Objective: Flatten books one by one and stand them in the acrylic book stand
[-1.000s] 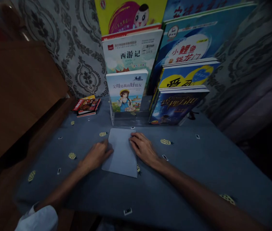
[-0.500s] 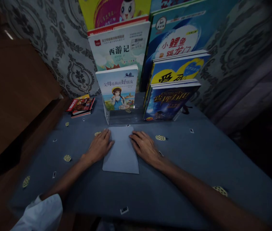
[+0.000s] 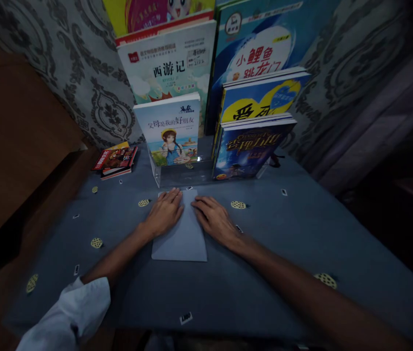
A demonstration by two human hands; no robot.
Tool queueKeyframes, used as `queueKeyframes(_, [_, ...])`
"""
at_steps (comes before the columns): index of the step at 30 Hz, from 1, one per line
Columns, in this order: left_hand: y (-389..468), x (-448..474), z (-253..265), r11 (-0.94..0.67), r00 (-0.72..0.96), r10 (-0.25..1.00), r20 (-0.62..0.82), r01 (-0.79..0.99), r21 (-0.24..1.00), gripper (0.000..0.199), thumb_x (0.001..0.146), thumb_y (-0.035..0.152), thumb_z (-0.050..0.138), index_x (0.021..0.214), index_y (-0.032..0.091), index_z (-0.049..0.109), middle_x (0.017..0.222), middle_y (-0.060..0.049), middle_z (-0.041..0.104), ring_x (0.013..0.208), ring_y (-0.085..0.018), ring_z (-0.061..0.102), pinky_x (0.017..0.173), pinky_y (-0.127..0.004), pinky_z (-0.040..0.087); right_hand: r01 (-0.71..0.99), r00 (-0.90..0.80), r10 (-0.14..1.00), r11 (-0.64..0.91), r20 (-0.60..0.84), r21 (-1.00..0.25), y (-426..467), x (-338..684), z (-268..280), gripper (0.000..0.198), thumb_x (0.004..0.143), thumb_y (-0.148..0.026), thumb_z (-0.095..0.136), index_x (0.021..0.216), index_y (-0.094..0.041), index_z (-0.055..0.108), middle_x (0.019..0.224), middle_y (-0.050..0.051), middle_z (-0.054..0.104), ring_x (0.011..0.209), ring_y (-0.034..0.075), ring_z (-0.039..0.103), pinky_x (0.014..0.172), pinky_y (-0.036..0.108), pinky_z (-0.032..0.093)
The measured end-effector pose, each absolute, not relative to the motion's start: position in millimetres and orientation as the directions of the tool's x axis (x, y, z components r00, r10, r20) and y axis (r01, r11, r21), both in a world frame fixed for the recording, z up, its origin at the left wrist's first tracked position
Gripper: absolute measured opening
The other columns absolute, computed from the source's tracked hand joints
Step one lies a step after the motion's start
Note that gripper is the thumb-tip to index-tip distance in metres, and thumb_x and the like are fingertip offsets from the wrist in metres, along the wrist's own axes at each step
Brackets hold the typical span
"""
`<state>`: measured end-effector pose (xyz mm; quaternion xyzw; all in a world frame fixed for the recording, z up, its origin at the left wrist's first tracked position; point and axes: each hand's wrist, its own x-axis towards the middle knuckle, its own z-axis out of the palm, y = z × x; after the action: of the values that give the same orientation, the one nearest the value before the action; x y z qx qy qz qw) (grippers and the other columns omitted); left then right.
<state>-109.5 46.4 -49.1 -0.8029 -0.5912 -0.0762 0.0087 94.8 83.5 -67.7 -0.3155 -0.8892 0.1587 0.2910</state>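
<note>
Keeping the pale paper sheet flat on the bench before the clear book stand calls for even pressure, the left hand flat across it, the right hand loosely spread at its edge.

Sheet: smooth matt ppr. Tblcloth: matt fabric. Bk stand: clear glossy plastic.

Far side of the pale sheet is being blocked by the clear stand and upright books. Far left is being taken up by stacked booklets. Upper sheet sides are being covered by left hand and right hand, narrow lane being left between. Side entry is being barred by left forearm and right forearm; near-side approach over tablecloth is being left open.
</note>
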Motion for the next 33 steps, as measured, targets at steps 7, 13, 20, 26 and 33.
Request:
queueKeyframes(7, [65,-89,-52,-0.412,0.394,0.908,0.140,0.901,0.136,0.046,0.103,0.027,0.034,0.146,0.012,0.044,0.154,-0.015,0.045,0.146,-0.023,0.038,0.120,-0.046,0.029,0.424,-0.543,0.710,0.692,0.448,-0.584,87,97,-68,0.045,0.098,-0.016,0.036,0.140,-0.021,0.050,0.125,0.013,0.066,0.115,0.026,0.063,0.099,0.046,0.053])
queueKeyframes(13, [71,-87,-51,-0.475,0.457,0.880,0.132,0.858,0.196,0.046,0.103,0.026,0.036,0.147,0.017,0.043,0.156,-0.011,0.042,0.149,-0.021,0.033,0.120,-0.047,0.028,0.385,-0.469,0.759,0.635,0.451,-0.670,92,97,-75,0.047,0.098,-0.018,0.034,0.144,-0.020,0.042,0.129,0.013,0.065,0.115,0.023,0.065,0.101,0.046,0.053])
queueKeyframes(20, [65,-87,-50,-0.518,0.490,0.853,0.179,0.837,0.178,0.041,0.103,0.026,0.037,0.140,0.017,0.052,0.149,-0.012,0.053,0.143,-0.020,0.043,0.120,-0.045,0.030,0.341,-0.452,0.770,0.615,0.450,-0.711,96,98,-81,0.048,0.098,-0.020,0.034,0.146,-0.021,0.039,0.133,0.013,0.063,0.124,0.024,0.059,0.107,0.049,0.048])
queueKeyframes(26, [48,-83,-45,-0.575,0.553,0.817,0.165,0.800,0.169,0.040,0.103,0.026,0.039,0.138,0.016,0.054,0.147,-0.012,0.055,0.142,-0.020,0.044,0.120,-0.042,0.032,0.348,-0.451,0.779,0.602,0.435,-0.719,96,98,-81,0.043,0.100,-0.024,0.033,0.141,-0.020,0.044,0.123,0.013,0.068,0.117,0.024,0.062,0.104,0.047,0.049])
queueKeyframes(33, [11,-74,-40,-0.679,0.663,0.734,0.148,0.714,0.170,0.043,0.104,0.029,0.038,0.145,0.017,0.047,0.148,-0.011,0.054,0.143,-0.022,0.044,0.121,-0.045,0.032,0.346,-0.481,0.762,0.619,0.433,-0.705,95,98,-79,0.039,0.102,-0.027,0.033,0.134,-0.024,0.053,0.115,0.010,0.070,0.109,0.024,0.064,0.098,0.045,0.051])
